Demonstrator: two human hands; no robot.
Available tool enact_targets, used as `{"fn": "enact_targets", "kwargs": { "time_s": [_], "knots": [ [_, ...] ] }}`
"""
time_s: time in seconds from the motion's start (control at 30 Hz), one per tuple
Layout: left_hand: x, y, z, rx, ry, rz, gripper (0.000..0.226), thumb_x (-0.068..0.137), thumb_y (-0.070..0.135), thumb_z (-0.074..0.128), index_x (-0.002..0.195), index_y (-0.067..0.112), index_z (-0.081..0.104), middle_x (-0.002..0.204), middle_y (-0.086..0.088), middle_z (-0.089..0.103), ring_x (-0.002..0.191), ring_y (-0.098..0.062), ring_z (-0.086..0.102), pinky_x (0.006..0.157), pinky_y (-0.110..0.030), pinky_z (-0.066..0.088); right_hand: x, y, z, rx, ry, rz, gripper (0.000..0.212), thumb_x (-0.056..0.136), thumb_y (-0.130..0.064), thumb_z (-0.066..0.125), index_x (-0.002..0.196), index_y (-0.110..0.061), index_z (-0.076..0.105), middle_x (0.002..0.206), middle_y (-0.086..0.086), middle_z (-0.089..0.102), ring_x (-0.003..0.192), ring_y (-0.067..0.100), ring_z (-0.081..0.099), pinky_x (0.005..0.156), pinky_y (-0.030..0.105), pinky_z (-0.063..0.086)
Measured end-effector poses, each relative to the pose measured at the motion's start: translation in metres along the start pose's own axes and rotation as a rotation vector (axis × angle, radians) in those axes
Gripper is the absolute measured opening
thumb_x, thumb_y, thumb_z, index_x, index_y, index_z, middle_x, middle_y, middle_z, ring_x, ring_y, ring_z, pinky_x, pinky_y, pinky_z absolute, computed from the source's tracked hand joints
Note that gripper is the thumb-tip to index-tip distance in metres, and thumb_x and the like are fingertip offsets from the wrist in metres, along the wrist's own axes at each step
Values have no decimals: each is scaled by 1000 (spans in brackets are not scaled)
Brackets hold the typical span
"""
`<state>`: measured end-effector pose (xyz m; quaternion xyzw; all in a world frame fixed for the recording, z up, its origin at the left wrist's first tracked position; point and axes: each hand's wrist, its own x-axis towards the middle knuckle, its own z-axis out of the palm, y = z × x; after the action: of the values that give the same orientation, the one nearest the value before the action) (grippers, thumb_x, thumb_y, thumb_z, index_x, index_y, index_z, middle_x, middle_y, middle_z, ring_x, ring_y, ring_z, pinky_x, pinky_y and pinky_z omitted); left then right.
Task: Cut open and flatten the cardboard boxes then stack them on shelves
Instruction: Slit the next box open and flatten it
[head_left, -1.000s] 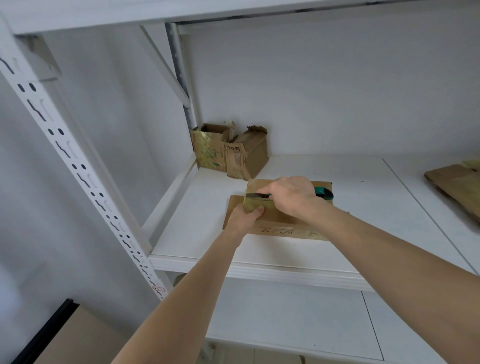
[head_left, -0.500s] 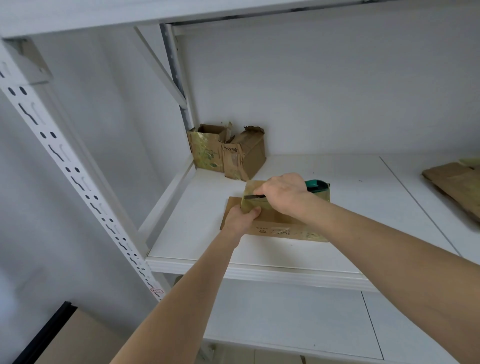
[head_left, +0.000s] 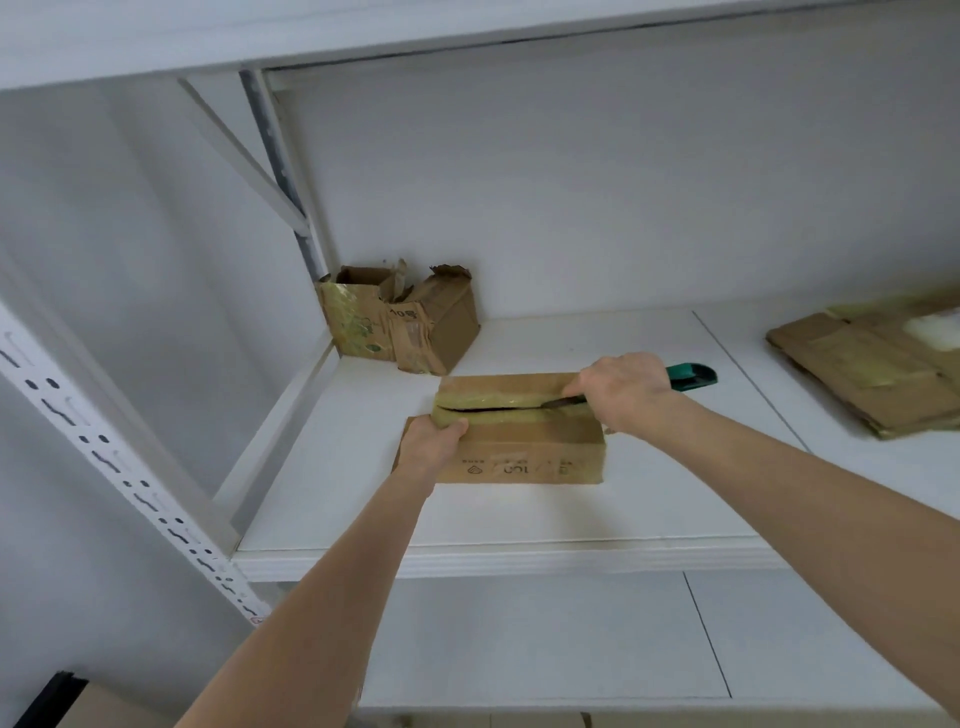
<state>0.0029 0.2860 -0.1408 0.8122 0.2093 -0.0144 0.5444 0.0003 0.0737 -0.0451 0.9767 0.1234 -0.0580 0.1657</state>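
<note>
A small brown cardboard box (head_left: 524, 447) lies on the white shelf (head_left: 519, 525), its top seam sealed with yellowish tape. The seam is slit open from the left end most of the way across. My left hand (head_left: 434, 441) grips the box's near left corner, thumb on top. My right hand (head_left: 623, 389) holds a green-handled utility knife (head_left: 691, 375), its blade in the seam near the right end of the box.
Two torn-open cardboard boxes (head_left: 400, 322) stand in the back left corner of the shelf. Flattened cardboard (head_left: 872, 364) lies stacked at the far right. A perforated white upright (head_left: 119, 467) runs down the left. A lower shelf (head_left: 571, 639) shows below.
My right hand has drawn the knife rightward along the taped seam, leaving an open slit behind it. My left hand has kept its hold on the left corner.
</note>
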Motion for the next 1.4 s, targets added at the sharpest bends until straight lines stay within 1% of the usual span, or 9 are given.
{"fn": "enact_targets", "kwargs": {
  "time_s": [0.23,0.33,0.43,0.57,0.83,0.93,1.1,1.2,1.4],
  "knots": [
    [-2,7,2,240,46,64,62,93,31,57,147,14,32,140,-13,44,123,-33,49,101,-47,45,-15,27,17,38,-13,54,56,91,1,46,128,-40,53,80,-6,44,80,19,49,67,28,37],
    [-11,24,9,741,168,412,67,95,19,53,152,12,20,155,-13,22,143,-30,24,114,-42,29,-16,25,22,51,1,70,55,91,1,44,130,-36,54,83,-5,46,80,19,49,64,28,36],
    [-17,49,34,957,-55,644,69,99,23,48,155,11,10,163,-7,7,150,-25,3,121,-40,10,-16,25,22,57,3,78,53,90,2,44,127,-34,56,75,-5,41,80,19,50,64,28,36],
    [-14,48,61,1042,-265,468,77,100,57,28,156,13,0,163,-4,-10,150,-22,-9,120,-45,1,-23,36,29,96,13,107,52,88,2,46,123,-35,56,85,-5,47,80,19,50,63,28,34],
    [-12,45,63,1071,-263,470,75,99,58,25,156,13,3,163,-7,-9,150,-23,-8,119,-46,1,-33,59,40,202,36,188,50,86,6,44,109,-36,59,78,-6,46,78,20,52,67,29,37],
    [-16,46,61,1061,-264,472,75,100,57,26,156,12,3,163,-8,-9,150,-23,-8,120,-47,0,-43,63,49,240,32,257,45,88,3,45,113,-30,61,89,-3,53,81,21,51,70,30,38],
    [-20,54,64,1058,-197,535,75,98,56,35,155,15,10,163,-10,-1,150,-23,-3,120,-48,2,-46,66,83,946,128,359,35,97,-13,43,119,-34,63,99,1,63,84,25,59,74,34,50],
    [-23,75,63,1065,-245,642,96,86,62,57,156,20,6,163,-7,-1,150,-23,-1,121,-46,4,-36,46,92,1314,147,346,37,90,-11,49,121,-27,62,84,-2,58,83,25,58,80,37,51],
    [-6,110,66,1369,-539,506,138,62,67,77,150,29,-23,161,-6,-18,149,-24,-13,119,-56,-1,-22,32,107,1581,118,421,56,91,2,39,141,-20,47,101,8,63,73,24,56,64,31,47]
  ]
}}
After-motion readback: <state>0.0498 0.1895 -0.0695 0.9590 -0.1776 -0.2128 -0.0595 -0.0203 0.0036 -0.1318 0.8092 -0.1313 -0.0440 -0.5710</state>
